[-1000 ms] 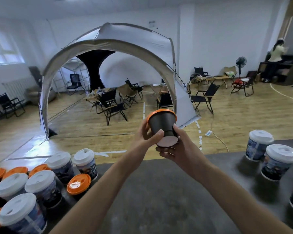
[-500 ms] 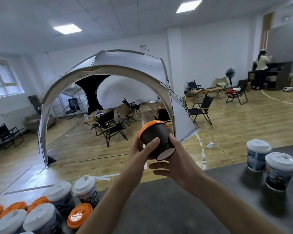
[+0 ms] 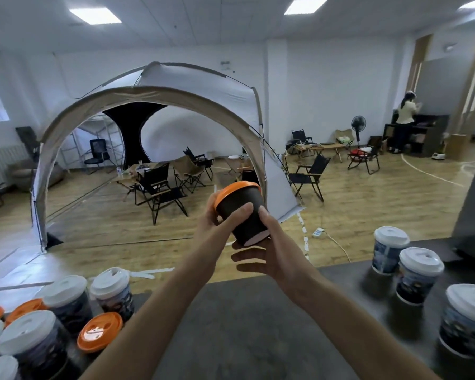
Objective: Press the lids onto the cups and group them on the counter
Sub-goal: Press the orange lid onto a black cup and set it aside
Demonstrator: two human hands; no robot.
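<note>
Holding a cup (image 3: 251,227) up above the counter's (image 3: 258,333) far edge, both hands are gripping it as it is tilting, its orange lid (image 3: 231,192) pointing up and left and its base facing the camera. The left hand (image 3: 217,224) is curling round the lid end with its thumb lying across the near wall, while the right hand (image 3: 279,252) is pressing its thumb on that wall and cupping its fingers (image 3: 248,256) beneath the base. White-lidded left cups (image 3: 113,290) and right cups (image 3: 420,275) are standing at the counter's two ends, a second orange lid (image 3: 99,330) sitting beside the left cups.
</note>
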